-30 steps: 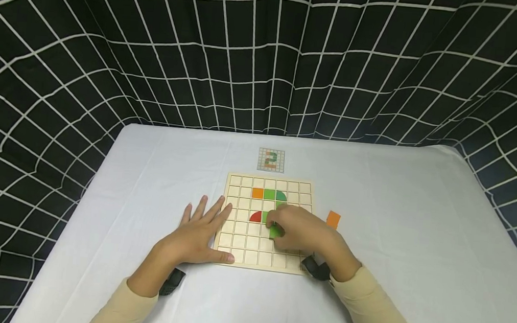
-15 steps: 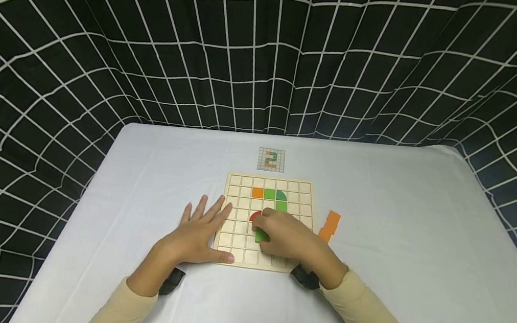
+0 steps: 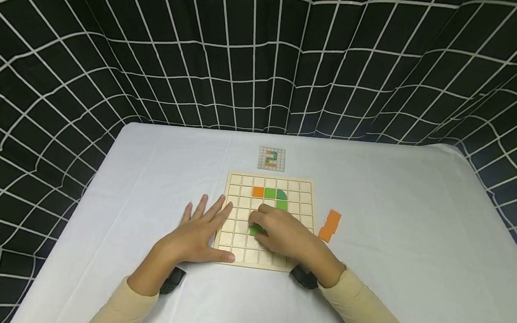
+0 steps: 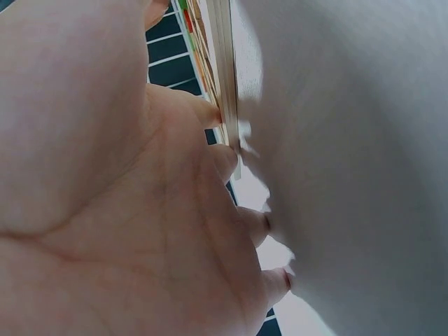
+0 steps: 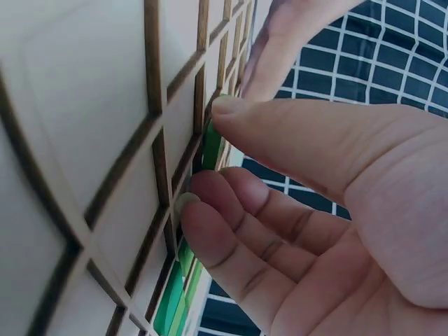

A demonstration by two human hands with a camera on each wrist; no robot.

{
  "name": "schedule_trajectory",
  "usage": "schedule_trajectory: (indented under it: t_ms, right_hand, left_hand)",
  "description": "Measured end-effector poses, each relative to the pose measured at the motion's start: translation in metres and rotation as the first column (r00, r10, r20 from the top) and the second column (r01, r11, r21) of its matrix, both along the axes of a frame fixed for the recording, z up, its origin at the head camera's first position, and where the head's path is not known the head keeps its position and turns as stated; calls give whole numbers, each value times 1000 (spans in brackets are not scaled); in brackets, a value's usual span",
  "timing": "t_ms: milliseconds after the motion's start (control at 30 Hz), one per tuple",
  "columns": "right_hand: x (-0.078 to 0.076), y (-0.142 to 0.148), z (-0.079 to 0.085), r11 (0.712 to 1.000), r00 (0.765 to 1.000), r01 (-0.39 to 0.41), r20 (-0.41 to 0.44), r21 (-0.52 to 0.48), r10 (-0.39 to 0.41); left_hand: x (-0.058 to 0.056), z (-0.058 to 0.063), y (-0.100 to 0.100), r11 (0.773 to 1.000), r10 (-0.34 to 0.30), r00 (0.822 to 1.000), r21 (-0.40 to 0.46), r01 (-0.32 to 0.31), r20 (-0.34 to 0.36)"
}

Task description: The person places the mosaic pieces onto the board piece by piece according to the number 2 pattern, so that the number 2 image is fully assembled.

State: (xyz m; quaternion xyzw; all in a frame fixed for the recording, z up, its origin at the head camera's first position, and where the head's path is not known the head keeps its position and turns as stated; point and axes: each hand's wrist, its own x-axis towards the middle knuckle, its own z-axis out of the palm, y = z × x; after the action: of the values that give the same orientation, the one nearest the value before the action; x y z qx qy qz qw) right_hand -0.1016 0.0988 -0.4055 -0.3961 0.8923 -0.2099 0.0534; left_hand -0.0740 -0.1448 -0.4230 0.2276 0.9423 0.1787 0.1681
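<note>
The right hand point(image 3: 277, 230) has moved left and slightly away from the person over the last half second, bringing the green piece point(image 3: 255, 230) to the third column of the board point(image 3: 226, 239), in line with the orange square point(image 3: 258, 192). Thumb and fingers pinch the green piece; full seating in its cell cannot be told, so placement appears unfinished. The left hand point(image 3: 194, 239) is unchanged — fingers spread, at the board's left edge. The loose orange pieces point(image 3: 330, 225) lie beside the board — now uncovered.
</note>
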Motion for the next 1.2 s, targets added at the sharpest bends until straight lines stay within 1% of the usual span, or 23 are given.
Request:
schedule_trajectory:
  t_ms: [133, 267, 500, 667, 767, 867, 967, 1100, 1200]
  right_hand:
    - [1, -1, -2, 1000, 1000, 2, -8, -1, -2]
    - [3, -1, -1, 1000, 1000, -13, -10, 4, 13]
    - [6, 3, 5, 997, 997, -68, 36, 41, 67]
    - [7, 4, 7, 995, 995, -82, 63, 55, 79]
    - [8, 5, 7, 994, 995, -89, 45, 56, 86]
    - [8, 4, 8, 993, 995, -96, 1, 65, 96]
    - [8, 5, 9, 992, 994, -105, -3, 72, 105]
    - [4, 14, 16, 992, 992, -117, 47, 48, 114]
    - [1, 32, 21, 997, 996, -79, 49, 12, 79]
  left_hand:
    - [0, -1, 0, 1000, -4, 1000, 9, 4, -1]
    - [0, -2, 0, 1000, -3, 1000, 10, 3, -2]
    - [0, -3, 0, 1000, -3, 1000, 14, 3, 1]
    - [-1, -3, -1, 1000, 1, 1000, 16, -1, 0]
    - [-1, -3, -1, 1000, 3, 1000, 20, -3, 1]
    - [-2, -3, 0, 1000, 2, 1000, 26, -2, -1]
    - [-2, -3, 0, 1000, 0, 1000, 24, 0, -6]
    - [-1, -2, 0, 1000, -2, 1000, 9, 2, -7]
    - [-2, -3, 0, 1000, -2, 1000, 1, 2, -6]
